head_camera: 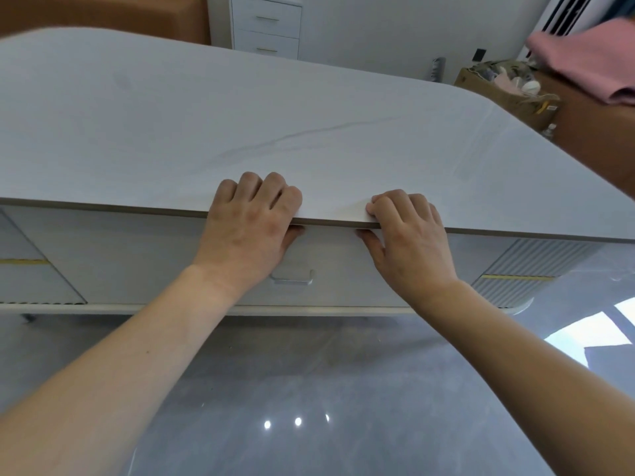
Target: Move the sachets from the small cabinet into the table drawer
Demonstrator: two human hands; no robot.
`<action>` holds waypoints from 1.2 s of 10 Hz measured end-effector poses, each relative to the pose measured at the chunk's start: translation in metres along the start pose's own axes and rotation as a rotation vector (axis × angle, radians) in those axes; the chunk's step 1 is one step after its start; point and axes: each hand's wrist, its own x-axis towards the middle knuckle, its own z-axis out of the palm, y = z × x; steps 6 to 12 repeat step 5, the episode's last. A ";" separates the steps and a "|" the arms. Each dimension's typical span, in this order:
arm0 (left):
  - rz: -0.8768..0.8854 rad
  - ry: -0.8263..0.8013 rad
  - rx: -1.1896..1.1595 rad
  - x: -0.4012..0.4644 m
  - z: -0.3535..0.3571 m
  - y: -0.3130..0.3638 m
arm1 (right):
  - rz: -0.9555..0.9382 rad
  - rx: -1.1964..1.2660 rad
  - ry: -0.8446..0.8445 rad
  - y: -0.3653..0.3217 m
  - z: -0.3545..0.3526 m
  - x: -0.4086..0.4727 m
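Both hands clamp the bench (309,132) front edge, fingers on top, thumbs beneath: left hand (252,221), right hand (410,240). Drawer (326,269) at 6 o'clock below them, closed. Cabinet (266,25) at 12 o'clock, closed. No sachets visible; transfer apparently unstarted.

Bright, even indoor light, cool tint. 3 lamp glints on the glossy floor (299,422) below the table (240,115); window glare on the floor right of the table. Soft shadow under the tabletop edge. Wide-angle bending at the edges. Slight overall softness; far background behind the table blurred.
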 end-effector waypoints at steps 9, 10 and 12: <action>0.023 0.026 -0.067 -0.002 0.001 -0.001 | 0.065 0.117 -0.115 0.001 -0.009 -0.002; 0.023 0.026 -0.067 -0.002 0.001 -0.001 | 0.065 0.117 -0.115 0.001 -0.009 -0.002; 0.023 0.026 -0.067 -0.002 0.001 -0.001 | 0.065 0.117 -0.115 0.001 -0.009 -0.002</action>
